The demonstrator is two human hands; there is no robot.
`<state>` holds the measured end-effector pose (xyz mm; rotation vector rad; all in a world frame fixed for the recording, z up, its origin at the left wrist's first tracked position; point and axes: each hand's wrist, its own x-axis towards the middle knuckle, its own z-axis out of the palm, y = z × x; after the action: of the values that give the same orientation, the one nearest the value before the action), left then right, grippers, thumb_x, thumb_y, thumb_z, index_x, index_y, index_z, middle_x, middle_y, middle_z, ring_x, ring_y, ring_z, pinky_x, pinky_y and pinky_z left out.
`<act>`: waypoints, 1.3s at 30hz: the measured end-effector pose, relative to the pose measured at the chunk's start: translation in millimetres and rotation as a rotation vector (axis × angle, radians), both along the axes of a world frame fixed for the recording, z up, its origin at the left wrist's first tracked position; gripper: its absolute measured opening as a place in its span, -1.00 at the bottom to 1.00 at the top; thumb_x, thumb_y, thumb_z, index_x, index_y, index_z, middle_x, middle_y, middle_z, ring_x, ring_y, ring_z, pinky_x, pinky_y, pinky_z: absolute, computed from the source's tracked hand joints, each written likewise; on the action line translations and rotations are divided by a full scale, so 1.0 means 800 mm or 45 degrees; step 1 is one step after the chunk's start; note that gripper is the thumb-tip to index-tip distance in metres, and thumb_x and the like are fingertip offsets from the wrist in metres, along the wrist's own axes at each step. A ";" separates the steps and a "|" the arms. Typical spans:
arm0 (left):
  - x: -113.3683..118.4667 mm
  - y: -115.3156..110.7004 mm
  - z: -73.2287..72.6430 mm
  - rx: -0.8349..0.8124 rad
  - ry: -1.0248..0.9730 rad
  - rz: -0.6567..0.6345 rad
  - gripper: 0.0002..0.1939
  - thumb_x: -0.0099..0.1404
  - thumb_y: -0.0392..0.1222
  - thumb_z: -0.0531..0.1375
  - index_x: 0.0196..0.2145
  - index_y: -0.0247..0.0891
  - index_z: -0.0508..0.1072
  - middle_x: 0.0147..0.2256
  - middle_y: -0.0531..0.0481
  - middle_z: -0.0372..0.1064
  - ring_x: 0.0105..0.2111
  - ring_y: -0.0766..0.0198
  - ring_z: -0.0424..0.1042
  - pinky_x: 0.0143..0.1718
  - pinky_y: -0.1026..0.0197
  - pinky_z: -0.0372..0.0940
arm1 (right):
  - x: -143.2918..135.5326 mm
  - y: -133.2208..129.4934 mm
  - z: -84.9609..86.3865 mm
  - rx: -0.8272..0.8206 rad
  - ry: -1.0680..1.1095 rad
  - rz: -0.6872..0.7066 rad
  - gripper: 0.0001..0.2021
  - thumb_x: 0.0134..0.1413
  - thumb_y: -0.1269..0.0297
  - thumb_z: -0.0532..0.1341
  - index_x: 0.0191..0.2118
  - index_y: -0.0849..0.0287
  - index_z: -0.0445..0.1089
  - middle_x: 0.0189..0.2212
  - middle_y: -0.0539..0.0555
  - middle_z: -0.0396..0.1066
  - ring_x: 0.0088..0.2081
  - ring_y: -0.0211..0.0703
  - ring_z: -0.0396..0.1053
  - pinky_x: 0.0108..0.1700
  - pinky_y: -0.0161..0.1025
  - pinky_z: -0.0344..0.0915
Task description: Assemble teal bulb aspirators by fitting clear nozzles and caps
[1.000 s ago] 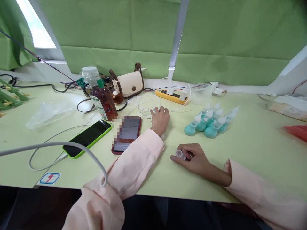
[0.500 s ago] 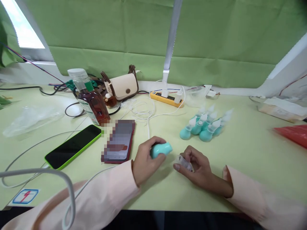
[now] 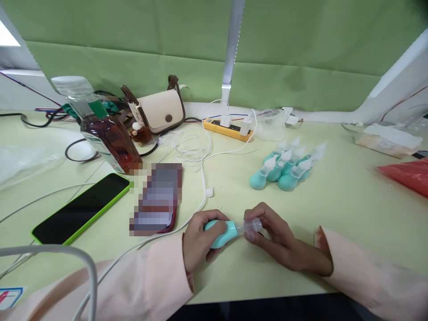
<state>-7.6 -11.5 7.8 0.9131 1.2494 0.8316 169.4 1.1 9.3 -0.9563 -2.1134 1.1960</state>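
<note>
My left hand (image 3: 203,236) is closed around a turquoise squeeze bulb (image 3: 224,235), its neck facing right. Between the thumb and fingers of my right hand (image 3: 272,232) is a clear plastic connector (image 3: 254,225). The connector's narrow end meets the mouth of the bulb; how deep it sits inside I cannot tell. Farther back on the right stands a group of several turquoise bulbs with clear necks and whitish pointed tips (image 3: 290,171).
A phone in a red case (image 3: 160,196) and a green-edged phone (image 3: 82,209) lie left. Behind them are a bottle of brown liquid (image 3: 110,138), a cream handbag (image 3: 160,111) and a yellow power strip (image 3: 229,130). A white cable (image 3: 203,178) runs beside my left hand. Red plastic (image 3: 406,176) lies right.
The bulb and the connector were apart; now they touch end to end. My left hand has come lower with the bulb. The view has shifted a little.
</note>
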 end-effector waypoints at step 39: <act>0.002 0.003 0.000 0.317 0.305 -0.093 -0.81 0.06 -0.18 0.06 -0.61 -0.31 0.32 -0.72 0.13 0.09 -0.71 0.45 0.04 -0.73 0.40 -0.04 | -0.003 -0.002 0.008 -0.003 -0.219 0.117 -0.93 0.15 0.27 -0.11 -0.26 0.12 0.01 -0.45 -0.01 0.10 -0.46 -0.31 0.06 -0.43 -0.35 0.14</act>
<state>-6.3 -9.5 8.1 1.2818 1.3273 0.8497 167.4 -0.1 16.0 -1.0048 -2.3131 1.1985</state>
